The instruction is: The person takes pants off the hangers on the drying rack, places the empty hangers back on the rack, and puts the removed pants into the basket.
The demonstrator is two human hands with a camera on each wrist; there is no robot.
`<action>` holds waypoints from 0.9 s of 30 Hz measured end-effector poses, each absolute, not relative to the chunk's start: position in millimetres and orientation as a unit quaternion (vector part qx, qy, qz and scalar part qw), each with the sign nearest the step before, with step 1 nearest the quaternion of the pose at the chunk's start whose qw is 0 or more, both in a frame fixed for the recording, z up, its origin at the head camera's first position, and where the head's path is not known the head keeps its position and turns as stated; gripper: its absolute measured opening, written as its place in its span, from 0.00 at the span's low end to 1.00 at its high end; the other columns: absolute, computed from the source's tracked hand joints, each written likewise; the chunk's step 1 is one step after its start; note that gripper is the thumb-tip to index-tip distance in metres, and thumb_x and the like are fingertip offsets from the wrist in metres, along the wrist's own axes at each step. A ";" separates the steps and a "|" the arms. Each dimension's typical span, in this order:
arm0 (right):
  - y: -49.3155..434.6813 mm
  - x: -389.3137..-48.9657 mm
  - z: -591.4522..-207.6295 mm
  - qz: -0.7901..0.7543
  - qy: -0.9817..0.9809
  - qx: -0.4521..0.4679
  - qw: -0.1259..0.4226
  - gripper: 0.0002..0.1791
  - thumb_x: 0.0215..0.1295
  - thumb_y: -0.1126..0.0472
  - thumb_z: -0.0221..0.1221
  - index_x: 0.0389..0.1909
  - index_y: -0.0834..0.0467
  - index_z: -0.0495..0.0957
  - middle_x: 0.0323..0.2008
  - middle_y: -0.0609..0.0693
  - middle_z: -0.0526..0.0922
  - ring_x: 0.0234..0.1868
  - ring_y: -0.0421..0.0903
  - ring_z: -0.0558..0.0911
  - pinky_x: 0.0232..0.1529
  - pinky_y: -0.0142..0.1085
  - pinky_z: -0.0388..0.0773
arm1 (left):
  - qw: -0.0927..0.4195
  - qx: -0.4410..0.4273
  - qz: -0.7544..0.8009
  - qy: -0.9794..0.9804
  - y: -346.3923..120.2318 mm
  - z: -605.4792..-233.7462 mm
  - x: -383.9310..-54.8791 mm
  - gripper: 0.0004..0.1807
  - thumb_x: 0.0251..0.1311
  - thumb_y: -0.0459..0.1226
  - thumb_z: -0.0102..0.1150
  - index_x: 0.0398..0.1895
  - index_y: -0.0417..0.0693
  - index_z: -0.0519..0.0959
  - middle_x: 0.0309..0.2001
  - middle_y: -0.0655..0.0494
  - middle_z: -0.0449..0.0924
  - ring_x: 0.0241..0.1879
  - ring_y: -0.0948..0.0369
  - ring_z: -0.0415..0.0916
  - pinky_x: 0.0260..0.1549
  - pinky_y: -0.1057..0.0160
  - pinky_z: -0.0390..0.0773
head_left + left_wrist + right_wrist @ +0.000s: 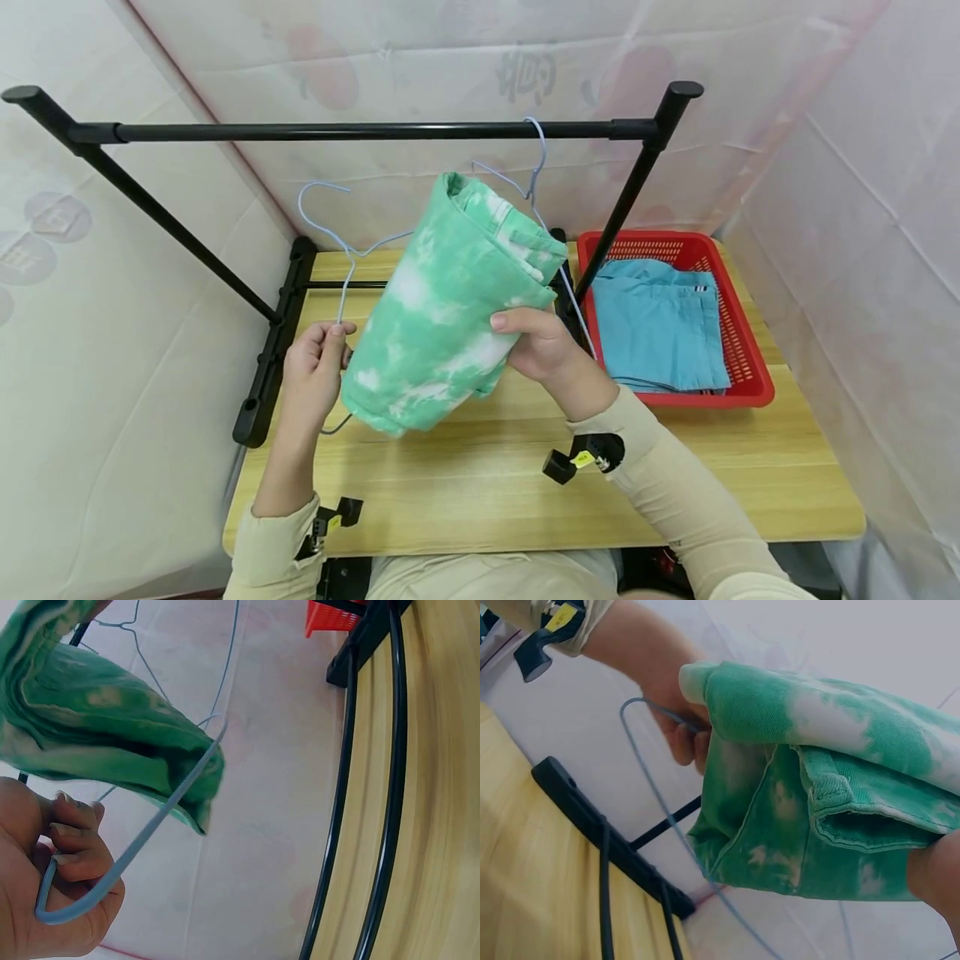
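Observation:
Folded green-and-white tie-dye pants (450, 308) are held up in front of the rack, tilted. My right hand (551, 354) grips their lower right edge, thumb on the front. A waistband with a belt loop shows on the pants (780, 795) in the right wrist view. My left hand (313, 367) pinches a light blue wire hanger (342, 292) at its left side, its hook upward. The pants overlap much of this hanger in the head view. In the left wrist view, the hanger (161, 814) passes in front of the pants' end.
A black rack's rail (337, 132) spans the back, with another blue hanger (542, 154) hooked on it behind the pants. At right on the wooden table (487, 492) stands a red basket (753, 396) holding folded blue clothing (660, 325). Pale cloth walls surround the table.

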State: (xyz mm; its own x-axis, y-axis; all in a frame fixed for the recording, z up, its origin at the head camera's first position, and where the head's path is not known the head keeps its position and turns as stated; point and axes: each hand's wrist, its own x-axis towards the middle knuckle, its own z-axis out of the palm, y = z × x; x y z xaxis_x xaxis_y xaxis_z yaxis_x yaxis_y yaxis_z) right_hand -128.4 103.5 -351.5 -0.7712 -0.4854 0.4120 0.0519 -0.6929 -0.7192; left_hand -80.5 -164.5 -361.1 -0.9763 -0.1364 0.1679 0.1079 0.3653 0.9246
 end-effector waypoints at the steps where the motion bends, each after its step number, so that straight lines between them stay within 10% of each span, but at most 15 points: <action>1: 105.1 -127.9 -349.5 -0.869 0.358 -0.303 0.153 0.17 0.59 0.69 0.60 0.46 0.48 0.77 0.45 0.40 0.83 0.46 0.38 0.82 0.53 0.33 0.77 | 0.109 0.005 -0.563 -0.819 -163.7 -359.0 -79.7 0.16 0.77 0.33 0.43 0.46 0.25 0.77 0.23 0.47 0.71 0.19 0.61 0.63 0.19 0.69 0.64; 13: 127.3 -123.1 -324.8 -0.864 0.307 -0.361 0.169 0.10 0.62 0.69 0.57 0.40 0.53 0.80 0.42 0.43 0.85 0.45 0.38 0.83 0.53 0.33 0.78 | 0.116 0.016 -0.562 -0.819 -178.3 -387.9 -91.8 0.17 0.77 0.43 0.46 0.48 0.37 0.78 0.25 0.49 0.71 0.18 0.64 0.63 0.17 0.70 0.67; 27: 156.5 -112.3 -287.6 -0.895 0.272 -0.351 0.048 0.09 0.51 0.75 0.55 0.34 0.63 0.76 0.38 0.52 0.85 0.39 0.46 0.85 0.45 0.39 0.81 | 0.086 -0.032 -0.573 -0.814 -169.3 -388.5 -94.0 0.18 0.78 0.40 0.43 0.51 0.34 0.77 0.25 0.48 0.71 0.14 0.63 0.55 0.13 0.65 0.60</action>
State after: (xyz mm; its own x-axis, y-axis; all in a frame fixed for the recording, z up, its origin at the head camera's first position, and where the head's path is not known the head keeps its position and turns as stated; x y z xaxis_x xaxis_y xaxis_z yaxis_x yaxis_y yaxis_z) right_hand -112.3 156.5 -287.6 -0.7496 -0.2763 0.6015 -0.1055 -0.8472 -0.5206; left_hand -94.0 -169.3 -388.5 -0.9832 -0.0472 0.1761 0.1499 0.3404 0.9283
